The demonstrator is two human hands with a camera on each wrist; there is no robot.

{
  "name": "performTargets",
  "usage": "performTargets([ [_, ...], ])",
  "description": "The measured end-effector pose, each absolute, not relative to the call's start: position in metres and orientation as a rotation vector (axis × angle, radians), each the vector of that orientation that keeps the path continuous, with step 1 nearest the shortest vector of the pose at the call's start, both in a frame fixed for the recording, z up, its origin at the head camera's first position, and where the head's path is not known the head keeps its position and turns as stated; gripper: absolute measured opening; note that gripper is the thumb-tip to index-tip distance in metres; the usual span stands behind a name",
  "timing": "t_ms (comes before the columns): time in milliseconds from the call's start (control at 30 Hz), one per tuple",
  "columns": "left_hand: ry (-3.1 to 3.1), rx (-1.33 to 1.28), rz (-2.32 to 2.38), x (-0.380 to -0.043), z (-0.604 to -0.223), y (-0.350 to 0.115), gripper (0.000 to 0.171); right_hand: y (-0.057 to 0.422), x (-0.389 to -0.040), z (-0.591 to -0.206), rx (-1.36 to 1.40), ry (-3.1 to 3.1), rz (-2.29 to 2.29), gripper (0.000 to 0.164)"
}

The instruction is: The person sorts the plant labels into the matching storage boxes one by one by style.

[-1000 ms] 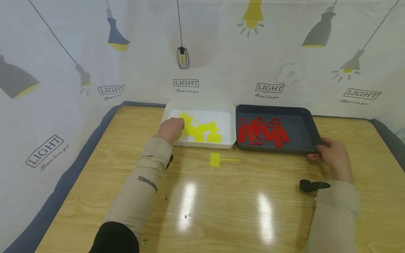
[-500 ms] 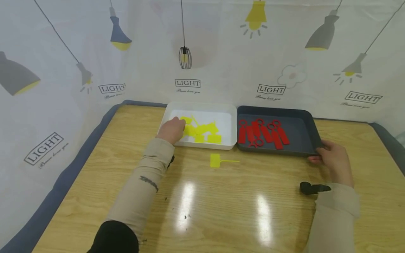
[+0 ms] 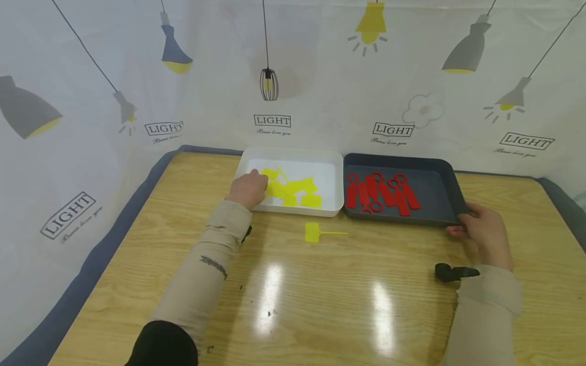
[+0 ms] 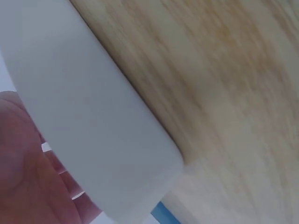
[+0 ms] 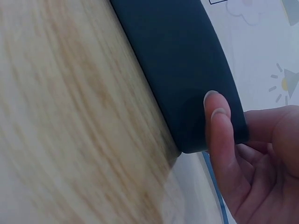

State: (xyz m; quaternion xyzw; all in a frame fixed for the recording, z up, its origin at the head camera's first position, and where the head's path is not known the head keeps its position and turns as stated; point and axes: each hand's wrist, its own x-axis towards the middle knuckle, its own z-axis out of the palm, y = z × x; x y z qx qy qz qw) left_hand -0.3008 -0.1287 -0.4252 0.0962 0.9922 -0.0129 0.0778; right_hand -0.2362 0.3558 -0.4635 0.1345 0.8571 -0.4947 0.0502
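Note:
My left hand [image 3: 248, 189] reaches over the left front of a white tray [image 3: 335, 203] that holds several yellow tags [image 3: 288, 189]. In the left wrist view its palm [image 4: 23, 163] lies beyond the tray's outer wall [image 4: 98, 112], and the fingertips are hidden, so I cannot tell whether they pinch a tag. My right hand [image 3: 482, 226] grips the front right corner of a dark grey tray [image 3: 435, 195]; in the right wrist view, fingers [image 5: 219, 135] press on its outer wall. Several red tags with ring ends [image 3: 382, 193] lie inside this tray, toward its left.
One yellow tag with a thin tail [image 3: 312, 232] lies on the wooden table [image 3: 329, 295] in front of the trays. Both trays stand side by side near the back edge, close to a hanging cloth [image 3: 320, 76] printed with lamps. Small dark specks mark the table top.
The head view has shifted slightly. Both hands stay at the trays, and the tags have not visibly moved.

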Motion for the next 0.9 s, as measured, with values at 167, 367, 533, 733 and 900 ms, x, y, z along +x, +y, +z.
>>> performTargets([
  [167, 2.96, 0.236, -0.049, -0.298, -0.42, -0.125, 0.024, 0.356, -0.236, -0.464, 0.405, 2.617, -1.503, 0.052],
  [367, 3.008, 0.335, -0.009, -0.29, -0.412, -0.117, 0.027, 0.355, -0.234, -0.462, 0.395, 2.592, -1.555, 0.053],
  [533, 3.042, 0.425, 0.025, -0.282, -0.406, -0.108, 0.026, 0.353, -0.234, -0.46, 0.395, 2.584, -1.566, 0.053],
  [733, 3.139, 0.583, 0.057, -0.267, -0.401, -0.095, 0.029, 0.353, -0.234, -0.46, 0.405, 2.584, -1.568, 0.052],
  [900, 3.255, 0.744, 0.059, -0.25, -0.398, -0.083, 0.029, 0.352, -0.234, -0.46, 0.41, 2.58, -1.576, 0.052],
])
